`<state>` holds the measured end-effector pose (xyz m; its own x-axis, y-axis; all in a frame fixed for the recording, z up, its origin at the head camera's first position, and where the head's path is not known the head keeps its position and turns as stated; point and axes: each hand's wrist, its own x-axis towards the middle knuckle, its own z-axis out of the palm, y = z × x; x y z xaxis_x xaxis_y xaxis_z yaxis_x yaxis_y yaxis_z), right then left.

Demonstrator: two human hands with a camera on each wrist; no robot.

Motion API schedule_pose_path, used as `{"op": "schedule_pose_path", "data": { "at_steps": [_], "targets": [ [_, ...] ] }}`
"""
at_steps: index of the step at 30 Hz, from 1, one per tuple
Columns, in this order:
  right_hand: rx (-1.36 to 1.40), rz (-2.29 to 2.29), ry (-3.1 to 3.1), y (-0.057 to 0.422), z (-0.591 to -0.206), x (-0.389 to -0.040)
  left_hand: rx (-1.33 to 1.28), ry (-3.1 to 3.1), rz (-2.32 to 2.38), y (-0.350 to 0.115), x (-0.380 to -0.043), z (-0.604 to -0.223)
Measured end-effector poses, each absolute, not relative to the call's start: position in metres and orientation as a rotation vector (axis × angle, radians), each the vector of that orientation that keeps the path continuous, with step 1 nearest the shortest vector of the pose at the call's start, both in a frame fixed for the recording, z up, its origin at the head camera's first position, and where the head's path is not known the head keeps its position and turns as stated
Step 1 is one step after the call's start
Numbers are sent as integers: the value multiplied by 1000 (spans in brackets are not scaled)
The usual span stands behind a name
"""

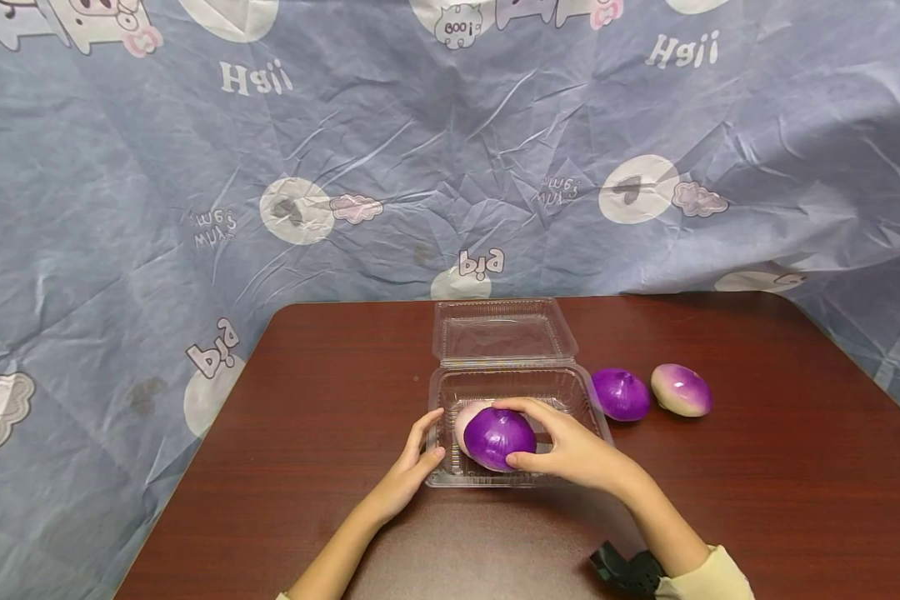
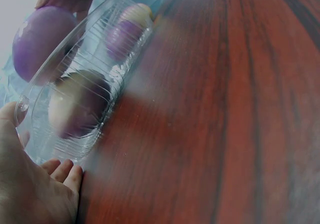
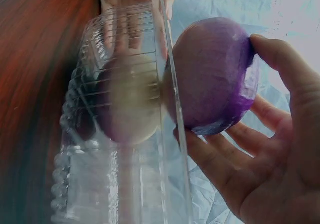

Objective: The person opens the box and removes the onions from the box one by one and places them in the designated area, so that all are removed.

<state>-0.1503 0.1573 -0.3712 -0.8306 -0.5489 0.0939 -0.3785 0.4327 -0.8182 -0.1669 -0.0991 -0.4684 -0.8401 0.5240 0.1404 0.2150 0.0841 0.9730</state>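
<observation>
My right hand (image 1: 570, 446) pinches a purple onion (image 1: 499, 439) between thumb and fingers. In the right wrist view this onion (image 3: 212, 77) is at the rim of a clear plastic container (image 1: 521, 377), above a second, paler onion (image 3: 132, 99) that lies inside. From the head, the paler onion (image 1: 462, 423) is mostly hidden behind the held one. At the container's left side rests my left hand (image 1: 408, 471), its thumb touching the rim in the left wrist view and its other fingers (image 2: 62, 171) extended low beside the wall.
The container's hinged lid (image 1: 504, 327) lies folded back behind it. To its right on the brown table (image 1: 330, 400) sit a purple onion (image 1: 621, 395) and a white-and-purple one (image 1: 681, 390). A patterned blue cloth (image 1: 390, 167) hangs behind the table.
</observation>
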Motion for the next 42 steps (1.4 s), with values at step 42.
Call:
{"op": "schedule_pose_path", "data": {
  "at_steps": [42],
  "targets": [
    [-55, -1382, 3393, 253, -415, -102, 733, 2095, 1823, -100, -167, -468]
  ]
}}
